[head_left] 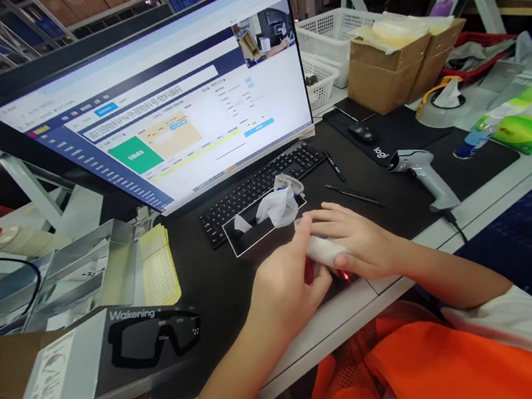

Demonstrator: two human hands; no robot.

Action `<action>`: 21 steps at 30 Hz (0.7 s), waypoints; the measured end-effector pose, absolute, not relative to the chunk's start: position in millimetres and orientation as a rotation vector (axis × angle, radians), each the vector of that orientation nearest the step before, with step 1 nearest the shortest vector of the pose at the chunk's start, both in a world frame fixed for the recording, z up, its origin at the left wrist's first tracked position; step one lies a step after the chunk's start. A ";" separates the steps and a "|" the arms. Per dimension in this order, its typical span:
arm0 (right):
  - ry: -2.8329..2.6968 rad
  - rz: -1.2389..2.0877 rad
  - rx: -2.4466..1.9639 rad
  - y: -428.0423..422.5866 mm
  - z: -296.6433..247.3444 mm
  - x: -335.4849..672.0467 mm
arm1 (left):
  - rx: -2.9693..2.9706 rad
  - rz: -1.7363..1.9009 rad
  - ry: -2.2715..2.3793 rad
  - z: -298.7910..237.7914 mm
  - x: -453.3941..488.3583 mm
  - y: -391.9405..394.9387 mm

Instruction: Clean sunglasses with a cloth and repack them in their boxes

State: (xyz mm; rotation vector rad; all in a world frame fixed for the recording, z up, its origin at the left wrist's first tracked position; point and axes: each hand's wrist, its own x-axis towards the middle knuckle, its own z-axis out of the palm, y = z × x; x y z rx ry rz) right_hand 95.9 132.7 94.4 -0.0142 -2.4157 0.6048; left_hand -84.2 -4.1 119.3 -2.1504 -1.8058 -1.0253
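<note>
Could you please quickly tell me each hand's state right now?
Left hand: closed, holding the white bundle.
Right hand: closed on the same white bundle, fingers fairly straight.

The near middle is taken up by the left hand [282,283] and right hand [354,233] around a white bundle [325,250]. Left of them, bare mat [213,286] leaves room up to the glasses box [107,374]. Crumpled plastic [280,207], keyboard [220,209] and monitor [168,107] block the far side; right, a gap opens before the scanner [424,177].

White bundle [325,250] partly behind right hand [361,239]
</note>
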 end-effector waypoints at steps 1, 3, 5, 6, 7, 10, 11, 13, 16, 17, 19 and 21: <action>-2.432 0.609 -0.030 133.4 94.3 96.4 | -2.155 -1.024 -1.813 119.5 -84.0 -3.9; -2.426 0.609 -0.056 135.3 94.0 97.3 | -2.130 -1.017 -1.849 120.5 -84.5 -4.1; -2.410 0.584 -0.040 136.3 93.0 97.2 | -2.090 -1.009 -1.877 121.2 -85.2 -4.7; -2.411 0.570 -0.022 136.2 92.3 96.5 | -2.088 -1.010 -1.878 121.1 -85.2 -4.8; -2.423 0.560 -0.005 135.8 91.6 95.5 | -2.103 -1.016 -1.871 120.6 -84.9 -4.8; -2.473 0.567 0.007 135.6 91.1 94.0 | -2.177 -1.037 -1.849 119.1 -83.7 -4.0; -2.474 0.579 -0.002 136.4 91.8 94.6 | -2.182 -1.040 -1.850 119.2 -83.6 -3.9; -2.444 0.602 -0.028 138.2 94.0 97.1 | -2.149 -1.046 -1.866 120.7 -84.2 -4.3; -2.413 0.623 -0.046 137.7 96.7 99.5 | -2.087 -1.045 -1.877 123.0 -85.2 -5.3; -2.427 0.626 -0.039 136.2 97.0 99.1 | -2.094 -1.043 -1.871 122.9 -85.1 -5.1; -2.469 0.634 -0.021 133.0 96.8 97.3 | -2.132 -1.052 -1.848 121.5 -84.4 -3.8; -2.467 0.660 -0.041 132.1 96.2 96.2 | -2.160 -1.076 -1.824 119.8 -83.6 -1.8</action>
